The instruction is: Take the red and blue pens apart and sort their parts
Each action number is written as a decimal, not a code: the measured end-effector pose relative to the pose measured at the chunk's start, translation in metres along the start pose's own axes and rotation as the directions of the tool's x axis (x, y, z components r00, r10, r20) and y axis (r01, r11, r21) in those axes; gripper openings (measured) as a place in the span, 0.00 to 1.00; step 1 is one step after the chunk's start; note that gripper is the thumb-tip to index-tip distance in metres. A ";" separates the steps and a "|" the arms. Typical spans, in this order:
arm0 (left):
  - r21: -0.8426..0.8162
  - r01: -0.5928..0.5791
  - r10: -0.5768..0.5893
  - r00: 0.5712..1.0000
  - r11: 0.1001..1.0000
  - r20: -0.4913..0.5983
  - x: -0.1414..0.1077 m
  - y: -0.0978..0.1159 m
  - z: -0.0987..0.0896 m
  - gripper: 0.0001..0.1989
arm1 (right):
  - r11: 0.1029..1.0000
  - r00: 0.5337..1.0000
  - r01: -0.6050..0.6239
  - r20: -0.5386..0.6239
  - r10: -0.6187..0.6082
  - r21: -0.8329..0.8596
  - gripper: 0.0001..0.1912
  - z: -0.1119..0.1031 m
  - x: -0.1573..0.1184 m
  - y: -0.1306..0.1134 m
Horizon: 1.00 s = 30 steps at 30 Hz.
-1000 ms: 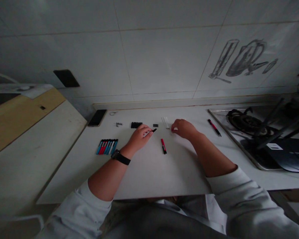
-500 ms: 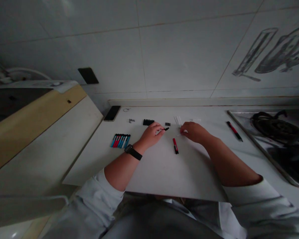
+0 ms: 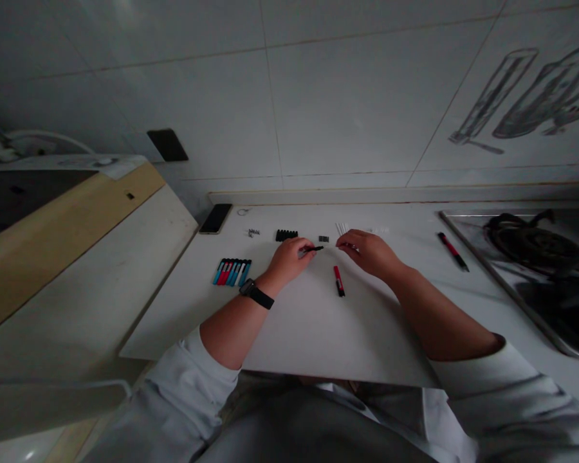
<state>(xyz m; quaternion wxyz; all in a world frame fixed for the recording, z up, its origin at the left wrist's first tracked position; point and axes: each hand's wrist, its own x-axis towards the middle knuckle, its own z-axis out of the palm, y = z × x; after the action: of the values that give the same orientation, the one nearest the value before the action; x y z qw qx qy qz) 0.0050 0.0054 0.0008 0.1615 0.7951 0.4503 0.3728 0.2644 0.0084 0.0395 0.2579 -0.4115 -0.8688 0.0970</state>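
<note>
My left hand (image 3: 289, 257) is closed, pinching a small black pen part (image 3: 314, 249) that points right. Facing it across a short gap, my right hand (image 3: 367, 249) pinches a thin white stick, now mostly hidden by the fingers. More white sticks (image 3: 341, 228) lie just behind my right hand. A red and black pen (image 3: 338, 281) rests on the white worktop (image 3: 313, 334) in front of both hands. Behind the left hand stands a row of black caps (image 3: 286, 235), and several small black pieces (image 3: 323, 238) sit between the hands.
To the left lies a row of blue, red and white pen barrels (image 3: 232, 272). Small metal pieces (image 3: 253, 233), a ring (image 3: 243, 211) and a phone (image 3: 216, 218) are farther back. At right, another red and black pen (image 3: 453, 251) lies beside a gas stove (image 3: 535, 257).
My right hand has shifted left and slightly away from me, bringing the white stick closer to the black pen part. My left hand has barely moved.
</note>
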 end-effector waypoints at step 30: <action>-0.122 -0.013 0.008 0.999 0.992 -0.043 0.002 0.005 -0.001 0.04 | 0.856 0.929 -0.062 -0.283 0.238 0.513 0.21 0.024 0.004 -0.019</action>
<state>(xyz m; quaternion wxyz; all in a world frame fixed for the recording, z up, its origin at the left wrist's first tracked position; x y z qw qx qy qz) 0.0074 0.0047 0.0055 0.1984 0.7780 0.4256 0.4174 0.2372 0.0008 0.0283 0.4907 -0.4093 -0.7221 0.2649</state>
